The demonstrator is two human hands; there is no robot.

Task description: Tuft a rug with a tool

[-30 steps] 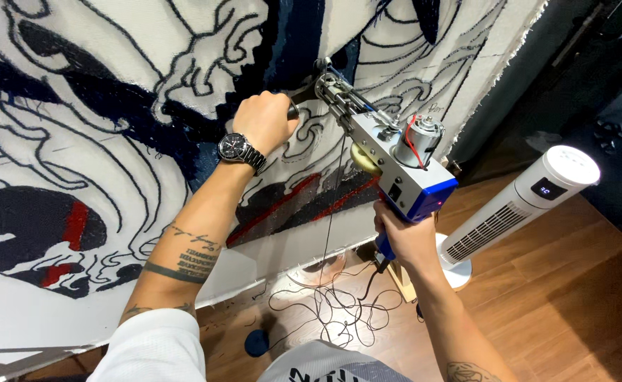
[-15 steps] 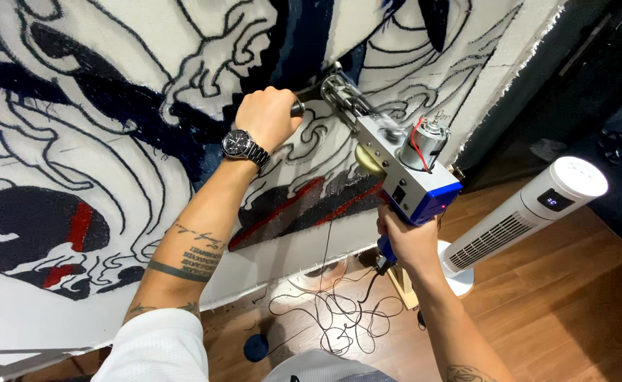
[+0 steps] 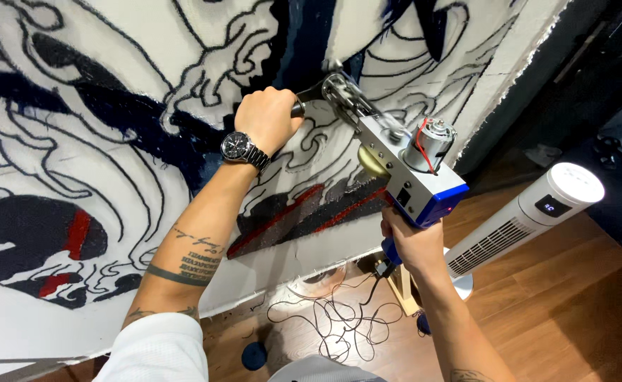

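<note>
A silver and blue tufting gun (image 3: 403, 166) is pressed tip-first against a stretched white cloth (image 3: 113, 127) drawn with black wave lines and partly filled in dark blue, black and red. My left hand (image 3: 267, 119), with a steel wristwatch, is closed around the gun's front handle close to the cloth. My right hand (image 3: 413, 244) grips the blue rear handle below the gun's body. A small motor with red wires sits on top of the gun.
A white tower fan (image 3: 523, 219) stands on the wooden floor at the right. Tangled dark yarn (image 3: 332, 322) lies on the floor under the frame, with a dark blue yarn ball (image 3: 254, 356) nearby. A dark wall runs along the right.
The gun and both hands have shifted slightly up along the cloth; the grips are unchanged.
</note>
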